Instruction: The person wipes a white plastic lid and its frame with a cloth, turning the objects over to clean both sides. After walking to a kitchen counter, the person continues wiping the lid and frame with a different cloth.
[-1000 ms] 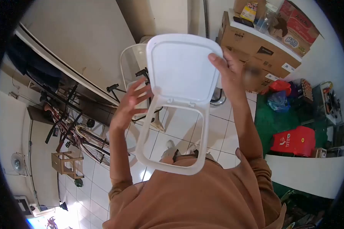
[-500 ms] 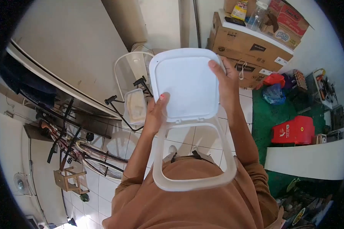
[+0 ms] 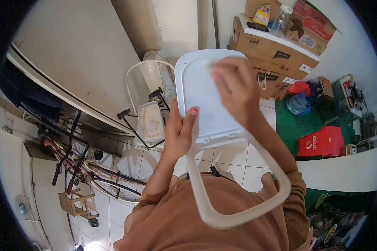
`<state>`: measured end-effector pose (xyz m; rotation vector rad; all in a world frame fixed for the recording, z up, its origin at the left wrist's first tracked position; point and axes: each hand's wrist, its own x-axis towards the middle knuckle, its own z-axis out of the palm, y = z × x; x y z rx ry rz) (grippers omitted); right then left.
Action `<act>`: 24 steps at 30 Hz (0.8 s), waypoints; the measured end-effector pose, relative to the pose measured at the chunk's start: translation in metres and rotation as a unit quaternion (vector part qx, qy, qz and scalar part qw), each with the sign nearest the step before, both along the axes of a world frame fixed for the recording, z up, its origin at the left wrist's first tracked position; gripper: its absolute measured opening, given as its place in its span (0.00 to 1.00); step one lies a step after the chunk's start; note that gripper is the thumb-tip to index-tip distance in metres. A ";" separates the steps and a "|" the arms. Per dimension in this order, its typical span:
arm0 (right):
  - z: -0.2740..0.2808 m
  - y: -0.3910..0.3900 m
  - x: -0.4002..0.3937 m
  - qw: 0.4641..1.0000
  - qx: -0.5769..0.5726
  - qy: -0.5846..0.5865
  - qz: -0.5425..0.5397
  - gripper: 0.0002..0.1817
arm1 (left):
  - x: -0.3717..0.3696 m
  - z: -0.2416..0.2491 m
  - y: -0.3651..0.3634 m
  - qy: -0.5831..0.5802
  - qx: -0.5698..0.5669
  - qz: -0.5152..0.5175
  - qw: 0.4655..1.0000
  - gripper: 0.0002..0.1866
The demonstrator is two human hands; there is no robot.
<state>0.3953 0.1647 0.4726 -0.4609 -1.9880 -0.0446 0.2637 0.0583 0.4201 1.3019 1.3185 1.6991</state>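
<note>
A white squarish plastic lid [image 3: 203, 92], with a pale open frame [image 3: 215, 219] hinged along its lower edge, is held up in front of my body. My left hand [image 3: 180, 131] grips the lid's left edge near the hinge, thumb on the face. Over the upper right of the lid is my right hand [image 3: 241, 90], its fingers bent and their tips smeared by motion. Whether those fingertips touch the lid or hold anything cannot be made out. The frame hangs tilted below, in front of my brown top.
A clear container with pale contents [image 3: 151, 121] sits beyond my left hand, beside a black metal frame [image 3: 132, 129]. A bicycle [image 3: 98, 169] and a wooden stool [image 3: 75, 203] are at left. Stacked cartons [image 3: 264, 48] and a red box [image 3: 320, 142] are at right.
My right hand has left the lid's right edge and moved left over its face. The lid has shifted right and tilted, its frame swinging to the lower right. My left hand keeps its grip.
</note>
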 end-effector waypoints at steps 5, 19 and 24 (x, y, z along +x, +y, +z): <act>-0.010 0.002 -0.018 0.993 0.035 -0.010 0.115 0.11 | -0.006 -0.008 -0.002 0.034 0.010 0.004 0.999 0.17; 0.028 -0.005 -0.007 0.996 0.009 0.060 -0.068 0.14 | 0.000 0.003 -0.024 0.173 -0.029 0.034 0.984 0.13; 0.020 -0.018 -0.013 0.998 0.056 0.035 0.018 0.15 | 0.001 0.005 -0.018 0.161 0.012 0.041 0.986 0.10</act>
